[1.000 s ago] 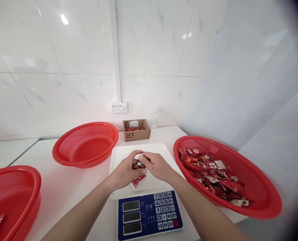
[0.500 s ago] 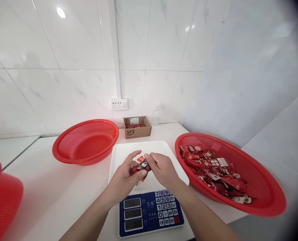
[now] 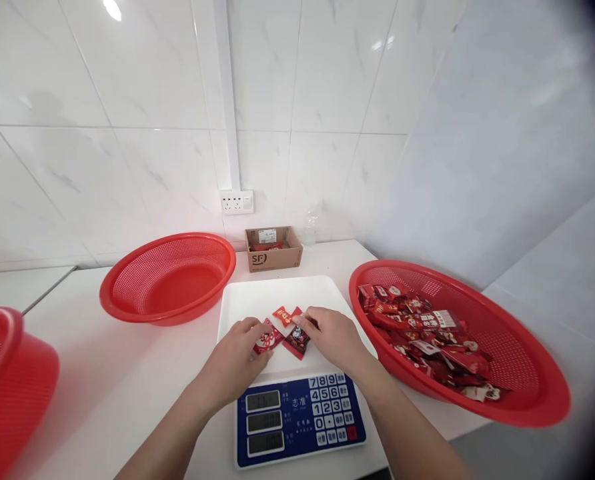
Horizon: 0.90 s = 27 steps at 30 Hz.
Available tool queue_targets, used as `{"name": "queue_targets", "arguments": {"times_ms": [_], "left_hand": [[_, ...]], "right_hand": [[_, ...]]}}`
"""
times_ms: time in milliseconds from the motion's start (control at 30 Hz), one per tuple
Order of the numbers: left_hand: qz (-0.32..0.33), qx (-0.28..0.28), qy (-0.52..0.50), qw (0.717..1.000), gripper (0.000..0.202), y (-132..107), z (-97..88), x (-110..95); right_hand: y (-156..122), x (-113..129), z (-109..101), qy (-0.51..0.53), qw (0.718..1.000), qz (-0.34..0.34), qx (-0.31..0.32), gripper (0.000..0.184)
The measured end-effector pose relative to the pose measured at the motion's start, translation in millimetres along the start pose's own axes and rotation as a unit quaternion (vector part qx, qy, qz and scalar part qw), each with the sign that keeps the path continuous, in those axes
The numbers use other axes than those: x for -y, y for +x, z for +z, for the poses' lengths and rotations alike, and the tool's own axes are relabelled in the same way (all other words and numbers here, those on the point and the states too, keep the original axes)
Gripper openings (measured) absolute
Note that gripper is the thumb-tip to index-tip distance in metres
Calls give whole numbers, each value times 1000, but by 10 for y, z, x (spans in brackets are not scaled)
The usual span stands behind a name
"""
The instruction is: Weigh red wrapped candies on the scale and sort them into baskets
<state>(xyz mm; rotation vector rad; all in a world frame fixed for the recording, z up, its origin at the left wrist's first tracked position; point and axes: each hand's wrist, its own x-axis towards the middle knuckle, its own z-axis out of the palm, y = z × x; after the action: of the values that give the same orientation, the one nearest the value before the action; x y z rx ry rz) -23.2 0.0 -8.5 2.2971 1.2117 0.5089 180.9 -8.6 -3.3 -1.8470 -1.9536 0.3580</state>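
Observation:
Over the white pan [image 3: 247,297] of a digital scale, my left hand [image 3: 233,357] is closed with thumb and fingers around a small red snack packet [image 3: 266,340] with white print. My right hand [image 3: 336,337] pinches the upper edge of a dark red snack packet [image 3: 296,339]. Between the two lies a smaller orange-red packet [image 3: 283,315] with yellowish lettering, apart from my fingertips. The blue key panel [image 3: 300,420] of the scale sits below my wrists, its displays too dim to read.
At the right, a red perforated basket [image 3: 527,373] holds many red packets [image 3: 427,333]. Another red basket [image 3: 167,283] stands at the left, and red baskets [image 3: 22,387] reach the left edge. A cardboard box [image 3: 275,259] and a clear plastic bottle [image 3: 310,227] stand by the wall.
My hands have moved apart and lower over the pan. The packets, bunched together between my fingers before, are now spread out side by side. The view has tilted slightly.

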Motion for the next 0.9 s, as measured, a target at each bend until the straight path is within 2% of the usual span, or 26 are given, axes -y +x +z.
{"name": "queue_targets", "arguments": {"times_ms": [133,200,267,367,467,533,733,900], "left_hand": [[-60,-33,33,997,28,38,-17,27],[-64,-41,40,996,30,59,-4,30],[-44,-59,61,995,36,78,27,19],[18,-67,100,993,43,106,90,-36],[88,-21,112,990,40,148,143,-111],[105,1,121,987,34,183,165,-142],[44,-20,170,984,26,286,175,-114],[16,-23,168,985,27,319,149,-85]], "right_hand": [[0,17,6,27,1000,-5,14,33],[5,7,7,50,999,-17,10,26],[16,-29,5,62,997,-32,-11,23],[42,-127,13,51,996,-63,-32,29],[58,-230,41,39,994,-103,0,37],[50,-276,53,34,993,-111,25,38],[-78,-255,-31,24,997,-35,57,35],[-126,-118,-18,62,994,-41,76,40]]}}
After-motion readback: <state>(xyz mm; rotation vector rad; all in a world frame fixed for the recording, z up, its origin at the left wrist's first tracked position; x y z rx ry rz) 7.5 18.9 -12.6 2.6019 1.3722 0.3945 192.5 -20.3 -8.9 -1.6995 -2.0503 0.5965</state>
